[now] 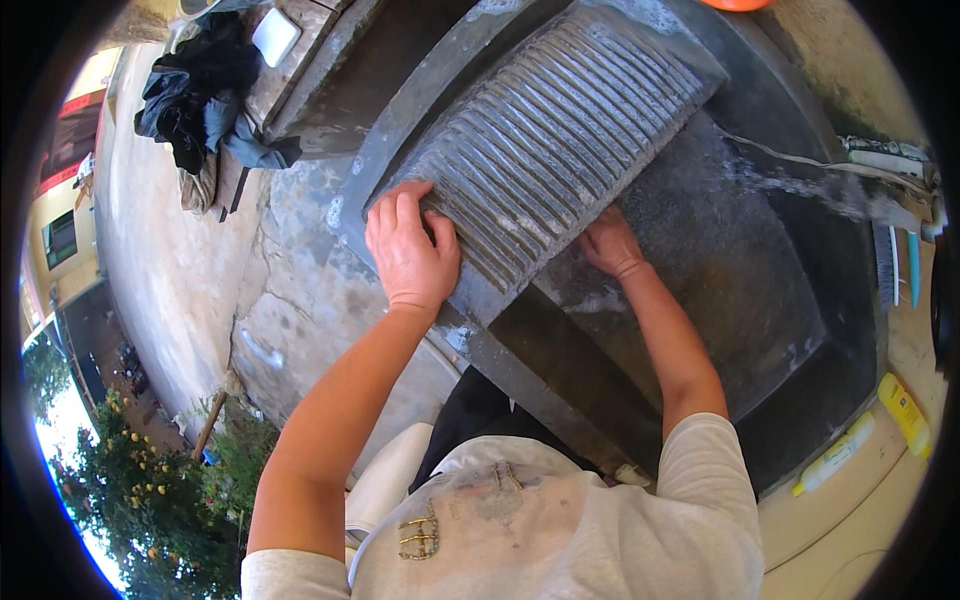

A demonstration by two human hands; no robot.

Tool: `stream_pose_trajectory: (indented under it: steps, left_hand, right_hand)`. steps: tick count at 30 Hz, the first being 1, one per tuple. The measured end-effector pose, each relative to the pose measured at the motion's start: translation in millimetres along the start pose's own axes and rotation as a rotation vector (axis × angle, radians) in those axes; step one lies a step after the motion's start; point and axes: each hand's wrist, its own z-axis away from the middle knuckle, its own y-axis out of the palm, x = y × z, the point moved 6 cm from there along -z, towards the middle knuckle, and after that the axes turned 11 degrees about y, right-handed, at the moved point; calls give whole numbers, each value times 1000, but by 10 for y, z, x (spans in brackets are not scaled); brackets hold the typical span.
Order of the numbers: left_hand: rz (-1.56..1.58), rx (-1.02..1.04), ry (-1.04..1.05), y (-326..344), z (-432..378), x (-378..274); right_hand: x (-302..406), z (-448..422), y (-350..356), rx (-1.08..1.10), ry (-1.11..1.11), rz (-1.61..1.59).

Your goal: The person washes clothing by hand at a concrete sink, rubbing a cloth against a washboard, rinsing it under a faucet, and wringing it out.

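A concrete washboard (555,142) with wet ridges slants across a dark concrete wash basin (750,300). My left hand (409,244) rests on the washboard's near left corner, fingers bent over the rim and thumb apart from them. Low in the basin, my right hand (611,240) reaches against the washboard's right side. Its fingertips are hidden under that edge, so whether they hold something cannot be seen. From the right, a stream of water (817,191) pours into the basin. White suds (637,11) lie at the washboard's far end.
Dark clothes (202,97) are heaped on a ledge at upper left, beside a white soap-like block (276,37). A brush (886,262), a yellow bottle (904,412) and a clear bottle (836,454) line the right side. An orange container (736,3) shows at the top.
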Motion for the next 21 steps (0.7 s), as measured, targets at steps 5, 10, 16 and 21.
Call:
stream_pose_trajectory:
  steps: [5, 10, 16, 21]
  left_hand:
    - [7, 17, 12, 30, -33, -54]
    - [2, 25, 6, 25, -15, -12]
    - [11, 12, 5, 15, -9, -17]
    - [10, 17, -14, 14, -4, 11]
  right_hand:
    - [-1112, -491, -797, -604, 444, 176]
    - [-943, -965, -709, -428, 667, -136]
    - [-40, -686, 545, -60, 220, 190]
    - [270, -500, 675, 188, 88, -85]
